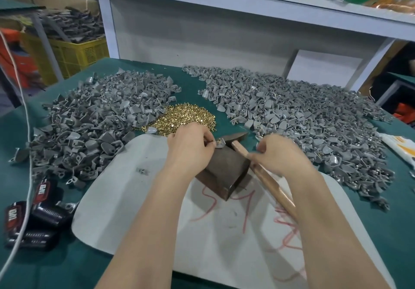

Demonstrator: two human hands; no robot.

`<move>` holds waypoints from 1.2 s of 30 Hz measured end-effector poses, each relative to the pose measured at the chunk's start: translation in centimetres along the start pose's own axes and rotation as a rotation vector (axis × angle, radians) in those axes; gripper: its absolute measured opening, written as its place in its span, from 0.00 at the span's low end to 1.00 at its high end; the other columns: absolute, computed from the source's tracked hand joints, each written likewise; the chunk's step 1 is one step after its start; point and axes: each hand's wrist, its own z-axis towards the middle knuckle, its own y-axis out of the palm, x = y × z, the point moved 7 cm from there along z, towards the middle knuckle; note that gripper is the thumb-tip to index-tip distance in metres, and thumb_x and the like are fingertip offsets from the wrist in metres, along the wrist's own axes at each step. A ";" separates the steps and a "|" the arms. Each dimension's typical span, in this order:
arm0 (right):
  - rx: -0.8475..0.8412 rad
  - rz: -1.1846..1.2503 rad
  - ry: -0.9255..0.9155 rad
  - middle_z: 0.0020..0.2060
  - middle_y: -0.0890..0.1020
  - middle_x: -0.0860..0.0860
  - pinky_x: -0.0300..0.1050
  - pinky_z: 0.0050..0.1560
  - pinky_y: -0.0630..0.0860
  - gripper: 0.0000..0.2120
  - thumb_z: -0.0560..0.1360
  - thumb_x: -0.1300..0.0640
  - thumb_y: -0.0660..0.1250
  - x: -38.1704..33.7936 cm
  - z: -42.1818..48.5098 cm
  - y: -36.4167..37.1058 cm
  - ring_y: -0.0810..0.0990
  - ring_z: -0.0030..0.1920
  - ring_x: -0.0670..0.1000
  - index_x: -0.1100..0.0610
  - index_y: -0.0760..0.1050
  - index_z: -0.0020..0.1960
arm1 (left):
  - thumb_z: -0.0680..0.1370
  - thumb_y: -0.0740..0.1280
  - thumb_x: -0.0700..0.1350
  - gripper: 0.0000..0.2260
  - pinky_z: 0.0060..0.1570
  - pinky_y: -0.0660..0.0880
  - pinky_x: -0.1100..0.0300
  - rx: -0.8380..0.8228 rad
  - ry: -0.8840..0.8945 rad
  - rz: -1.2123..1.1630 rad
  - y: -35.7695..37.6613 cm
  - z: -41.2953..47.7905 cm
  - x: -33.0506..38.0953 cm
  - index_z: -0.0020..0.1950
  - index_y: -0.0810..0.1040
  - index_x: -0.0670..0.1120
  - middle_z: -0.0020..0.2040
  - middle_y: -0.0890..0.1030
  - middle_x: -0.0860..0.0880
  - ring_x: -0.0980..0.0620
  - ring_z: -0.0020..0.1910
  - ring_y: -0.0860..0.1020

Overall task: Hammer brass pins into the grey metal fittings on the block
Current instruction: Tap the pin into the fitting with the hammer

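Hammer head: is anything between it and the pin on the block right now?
Nothing visible lies between them. The hammer head sits right beside the pin, at the fitting on the block. The left hand pinches the fitting close beside the pin, so its fingers crowd the strike spot.

Black packs (45, 215) lie left — yellow crate (76, 52) beyond.

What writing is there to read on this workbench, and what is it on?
"TAPED": on the black packs at the left.
Red scrawl on the white mat: handwriting, not legible.
White and orange packet, right edge: print too blurred.
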 end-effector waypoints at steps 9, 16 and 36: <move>0.034 0.175 0.018 0.41 0.80 0.57 0.46 0.37 0.75 0.09 0.76 0.55 0.64 1.1 -0.5 -0.4 0.80 0.38 0.56 0.61 0.75 0.49 | 0.76 0.68 0.48 0.03 0.58 0.70 0.51 0.056 -0.042 0.057 -0.3 0.2 -0.8 0.46 0.81 0.53 0.49 0.81 0.54 0.50 0.54 0.76; 0.280 0.261 -0.263 0.49 0.83 0.50 0.47 0.47 0.77 0.25 0.77 0.55 0.63 -1.4 -3.3 -3.7 0.81 0.44 0.53 0.39 0.63 0.71 | 0.75 0.69 0.47 0.02 0.57 0.72 0.50 0.060 -0.079 0.035 -0.4 0.0 -1.0 0.45 0.81 0.53 0.48 0.82 0.53 0.49 0.53 0.77; 0.540 0.352 -0.430 0.58 0.80 0.42 0.34 0.53 0.73 0.31 0.77 0.59 0.64 -2.9 -6.9 -4.4 0.78 0.48 0.38 0.31 0.60 0.69 | 0.73 0.70 0.42 0.04 0.54 0.75 0.51 0.075 -0.084 -0.059 -0.7 -0.1 -0.6 0.40 0.83 0.48 0.41 0.83 0.49 0.45 0.49 0.79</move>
